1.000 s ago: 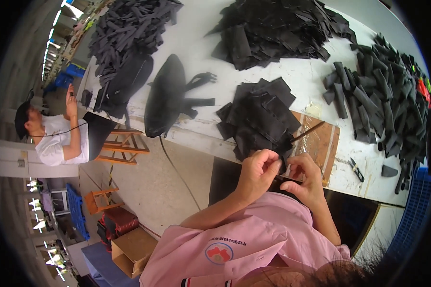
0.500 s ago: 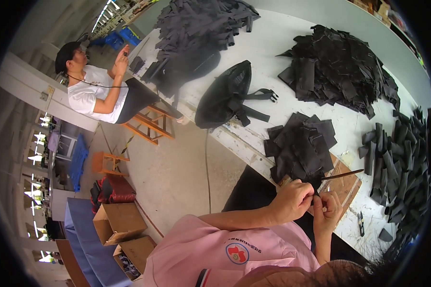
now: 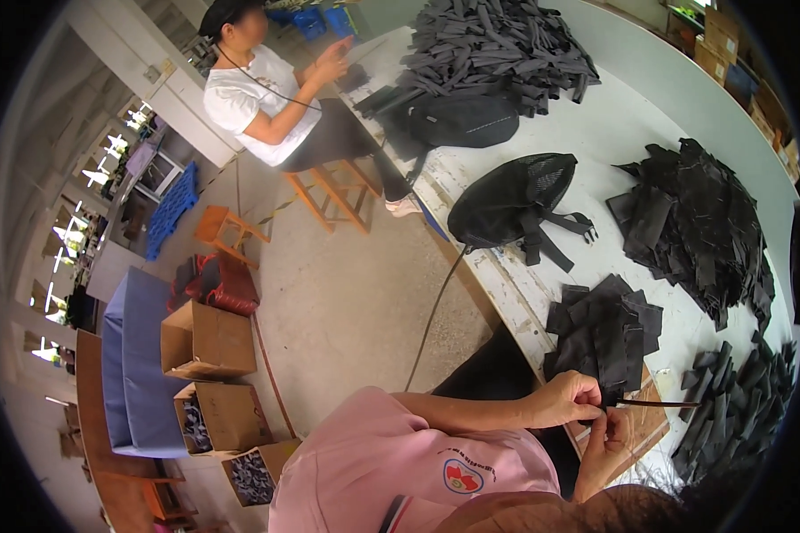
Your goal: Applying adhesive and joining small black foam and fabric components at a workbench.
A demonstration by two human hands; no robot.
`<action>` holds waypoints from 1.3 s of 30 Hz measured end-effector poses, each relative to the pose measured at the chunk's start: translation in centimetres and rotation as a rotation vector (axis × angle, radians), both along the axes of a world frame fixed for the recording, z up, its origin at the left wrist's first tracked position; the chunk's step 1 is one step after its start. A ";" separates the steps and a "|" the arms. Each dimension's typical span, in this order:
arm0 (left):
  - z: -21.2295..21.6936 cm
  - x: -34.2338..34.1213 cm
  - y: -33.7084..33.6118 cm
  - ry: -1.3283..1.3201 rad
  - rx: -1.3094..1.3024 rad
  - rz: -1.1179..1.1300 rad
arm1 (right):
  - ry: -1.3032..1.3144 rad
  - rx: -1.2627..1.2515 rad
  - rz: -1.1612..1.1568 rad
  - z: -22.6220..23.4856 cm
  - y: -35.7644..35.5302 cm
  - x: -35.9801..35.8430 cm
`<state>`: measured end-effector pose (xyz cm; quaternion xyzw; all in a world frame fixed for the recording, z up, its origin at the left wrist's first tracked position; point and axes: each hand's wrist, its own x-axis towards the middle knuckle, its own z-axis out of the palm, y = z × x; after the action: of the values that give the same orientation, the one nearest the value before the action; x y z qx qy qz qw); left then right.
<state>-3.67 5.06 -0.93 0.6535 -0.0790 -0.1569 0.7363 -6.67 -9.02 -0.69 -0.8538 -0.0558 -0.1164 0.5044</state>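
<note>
My left hand (image 3: 567,400) and my right hand (image 3: 606,442) meet at the near table edge, fingertips pinched together on a small black fabric piece (image 3: 607,401). Most of that piece is hidden by the fingers. A thin dark strip (image 3: 662,404) sticks out to the right just past the fingertips; whether a hand holds it I cannot tell. Directly beyond the hands lies a loose stack of flat black fabric pieces (image 3: 606,330). Under and beside my right hand is a brown wooden board (image 3: 651,425).
Black bags (image 3: 516,200) (image 3: 465,121) lie farther along the white table (image 3: 587,235). Heaps of black pieces (image 3: 698,231) (image 3: 738,404) (image 3: 498,44) cover other parts. A co-worker (image 3: 271,98) sits on a wooden stool (image 3: 333,191) at far left. Cardboard boxes (image 3: 206,342) stand on the floor.
The view has shifted, so the table and co-worker appear farther right and lower. Both hands stay together on the black fabric piece, with the fingers slightly rearranged.
</note>
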 end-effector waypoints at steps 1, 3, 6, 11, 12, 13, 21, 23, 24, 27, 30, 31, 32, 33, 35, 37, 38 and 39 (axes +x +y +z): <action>-0.4 0.1 0.0 0.054 -0.058 -0.021 | -0.003 0.000 0.017 -0.5 -0.2 0.0; -0.6 0.1 0.2 0.103 -0.115 -0.030 | 0.022 0.032 -0.010 -1.1 -0.4 -0.1; -0.7 0.3 0.5 0.323 -0.273 -0.075 | 0.107 0.028 0.051 -1.9 -1.2 -0.3; -1.4 0.2 0.6 0.166 -0.171 -0.028 | 0.171 -0.086 0.074 -2.2 -1.1 -0.2; -1.4 0.2 0.6 0.124 -0.153 -0.013 | 0.173 -0.037 0.052 -2.5 -1.0 -0.3; -1.4 0.2 0.6 0.124 -0.154 -0.011 | 0.175 0.012 0.029 -2.6 -0.9 -0.3; -1.1 -0.3 0.5 -0.212 0.185 0.178 | 0.071 -0.172 0.017 -1.5 0.4 0.4; -1.2 -0.5 0.2 -0.254 0.236 0.232 | 0.069 -0.187 0.009 -1.6 0.5 0.4; -1.3 -0.5 0.1 -0.296 0.288 0.287 | 0.022 -0.200 0.026 -1.4 0.7 0.4; -1.6 -0.8 -0.4 -0.399 0.334 0.416 | -0.003 -0.253 0.038 -0.8 1.6 0.4; -1.4 -0.8 -0.6 -0.398 0.233 0.443 | -0.014 -0.344 0.012 -1.1 1.4 0.4; -1.5 -0.6 -0.6 -0.399 0.230 0.440 | -0.047 -0.396 -0.008 -1.4 1.2 0.4; -1.5 -0.2 -0.3 -0.316 0.108 0.348 | -0.047 -0.397 -0.012 -1.6 1.2 0.5; -1.4 0.2 0.0 -0.231 -0.012 0.256 | -0.115 -0.418 -0.049 -1.9 1.1 0.5; -0.6 1.1 0.7 -0.020 -0.172 0.161 | -0.184 -0.438 -0.089 -1.5 1.3 0.3; 0.4 1.7 1.4 0.296 -0.446 -0.126 | -0.168 -0.295 -0.210 -0.2 1.9 -0.1; 0.5 1.8 1.2 0.364 -0.595 -0.168 | -0.168 -0.296 -0.213 -0.5 1.8 -0.1; 0.6 1.7 1.1 0.365 -0.595 -0.171 | -0.201 -0.214 -0.209 -1.1 1.5 0.0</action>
<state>-1.96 6.19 -0.36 0.3627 -0.0426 -0.3023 0.8805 -6.64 -7.50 -1.75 -0.8878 -0.0290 -0.2462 0.3876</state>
